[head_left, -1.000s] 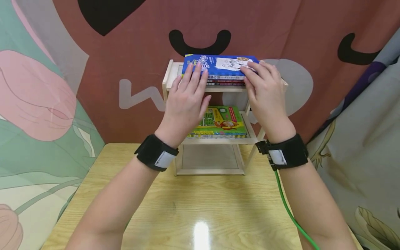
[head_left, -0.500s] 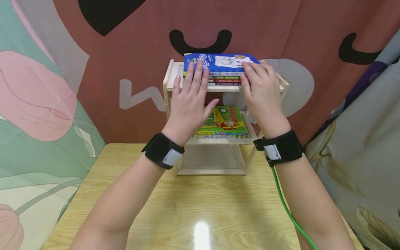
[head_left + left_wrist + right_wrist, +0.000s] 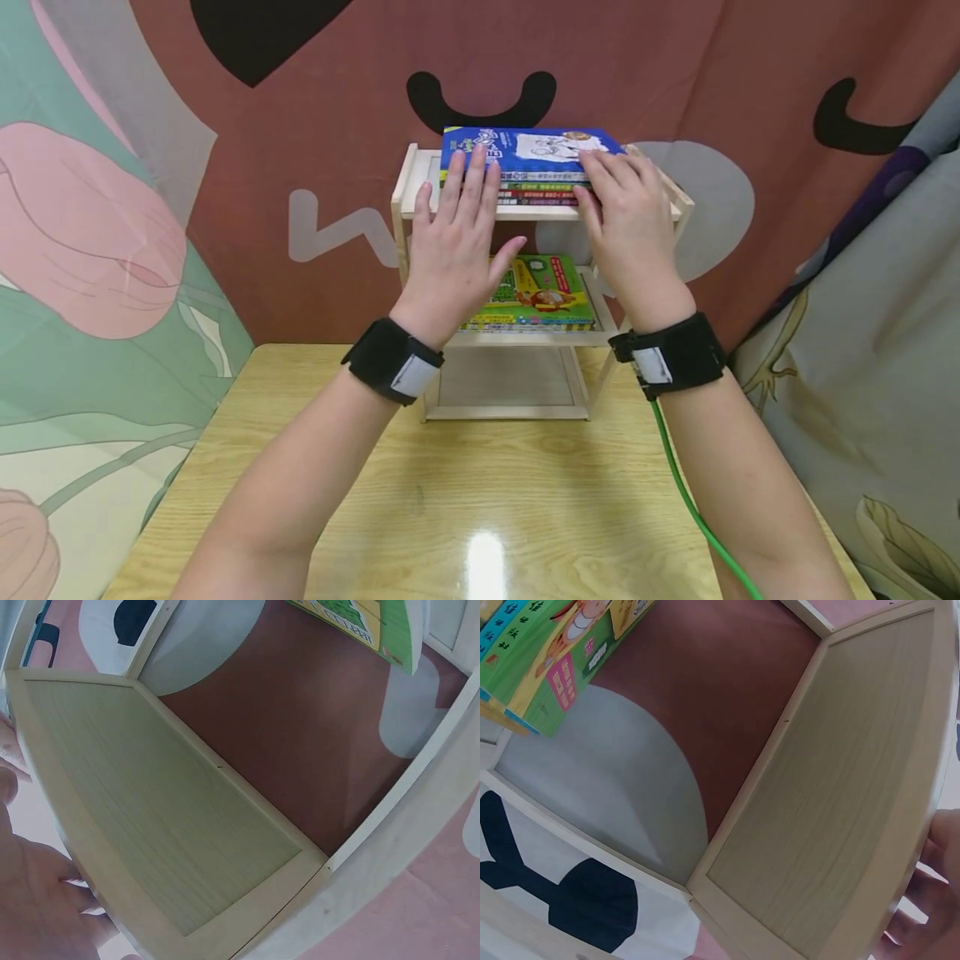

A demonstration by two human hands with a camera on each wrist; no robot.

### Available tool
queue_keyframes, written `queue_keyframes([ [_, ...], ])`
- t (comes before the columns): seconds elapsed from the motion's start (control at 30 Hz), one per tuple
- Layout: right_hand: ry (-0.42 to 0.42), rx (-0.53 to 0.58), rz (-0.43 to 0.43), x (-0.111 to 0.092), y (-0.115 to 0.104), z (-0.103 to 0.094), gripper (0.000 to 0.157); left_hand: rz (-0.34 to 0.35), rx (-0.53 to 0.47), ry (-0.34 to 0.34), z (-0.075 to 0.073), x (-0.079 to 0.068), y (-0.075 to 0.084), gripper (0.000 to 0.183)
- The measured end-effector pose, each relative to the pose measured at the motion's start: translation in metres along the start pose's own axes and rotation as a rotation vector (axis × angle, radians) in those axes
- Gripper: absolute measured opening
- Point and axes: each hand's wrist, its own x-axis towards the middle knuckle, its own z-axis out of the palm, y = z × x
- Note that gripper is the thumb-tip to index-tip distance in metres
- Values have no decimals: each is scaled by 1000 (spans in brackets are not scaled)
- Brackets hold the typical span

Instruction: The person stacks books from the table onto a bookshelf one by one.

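Observation:
A blue book (image 3: pixel 513 164) with a white drawing tops a stack of several thin books (image 3: pixel 536 199) on the upper shelf of a small pale wooden rack (image 3: pixel 408 190). My left hand (image 3: pixel 453 254) lies with fingers extended over the stack's front left, thumb spread to the side. At the front right corner, my right hand (image 3: pixel 628 221) rests its gently bent fingers on the blue cover, its thumb by the spines. Both wrist views look up at the underside of the top shelf (image 3: pixel 165 802), with part of the left hand (image 3: pixel 41 900) and right hand (image 3: pixel 930 900) at its edge.
Green-covered books (image 3: pixel 558 292) lie on the middle shelf. Below is the bottom shelf (image 3: pixel 502 379), and the rack stands on a wood-grain table (image 3: pixel 420 500). A patterned cloth (image 3: pixel 315 292) hangs close behind. A green cable (image 3: pixel 686 504) trails from the right wristband.
Over the second, my right hand has shifted slightly left and my left hand slightly right, its thumb spreading wider. More of the lower spines shows. In the last half second both hands are nearly still.

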Motion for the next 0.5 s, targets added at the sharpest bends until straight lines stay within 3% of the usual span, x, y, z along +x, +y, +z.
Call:
queue_keyframes([
  [0.23,74,23,-21,-1,0,1,42,2,-9,-3,0,-2,0,80],
  [0.5,82,23,-23,-2,0,2,42,2,-21,0,1,-3,-1,80],
])
